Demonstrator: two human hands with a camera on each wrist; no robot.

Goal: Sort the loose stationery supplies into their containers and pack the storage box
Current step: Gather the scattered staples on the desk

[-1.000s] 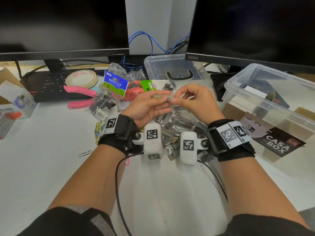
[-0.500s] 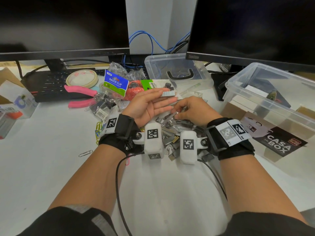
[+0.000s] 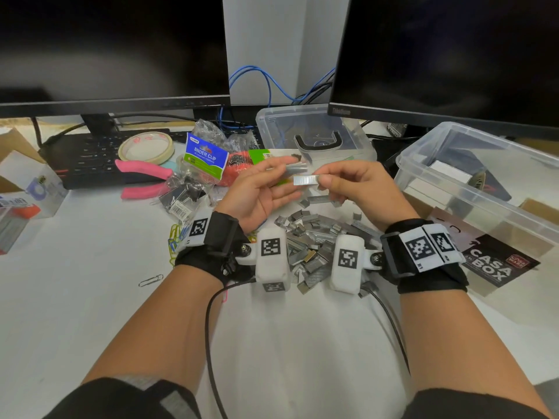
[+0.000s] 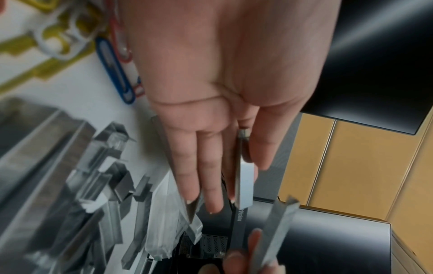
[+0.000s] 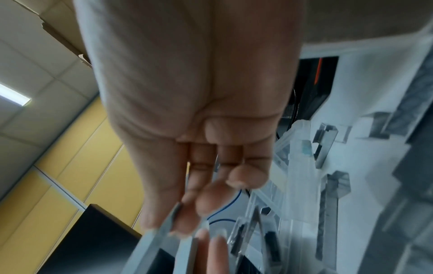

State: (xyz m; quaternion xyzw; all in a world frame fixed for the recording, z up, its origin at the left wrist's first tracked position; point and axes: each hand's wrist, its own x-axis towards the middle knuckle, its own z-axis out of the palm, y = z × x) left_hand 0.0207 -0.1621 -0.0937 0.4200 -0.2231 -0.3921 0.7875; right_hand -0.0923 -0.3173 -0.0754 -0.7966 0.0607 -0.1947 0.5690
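Observation:
My left hand (image 3: 282,176) is raised palm-up over the desk and pinches a short stack of staple strips (image 3: 295,168) between thumb and fingers. The left wrist view shows one strip (image 4: 244,178) lying along the index finger under the thumb. My right hand (image 3: 322,180) pinches another staple strip (image 3: 306,179) by one end, just right of and below the left hand's strips. A pile of loose staple strips (image 3: 314,237) lies on the white desk under both wrists. The clear storage box (image 3: 472,182) stands open at the right.
A small clear lidded box (image 3: 311,131) sits behind the hands. To the left lie a binder clip bag (image 3: 205,155), a tape roll (image 3: 145,146), pink pliers (image 3: 142,173), coloured paper clips (image 3: 175,240) and a keyboard (image 3: 90,158). Two monitors stand behind.
My right hand dipped to the staple pile, then rose with a new strip and brought it next to the strips in my left hand. The left hand stayed raised.

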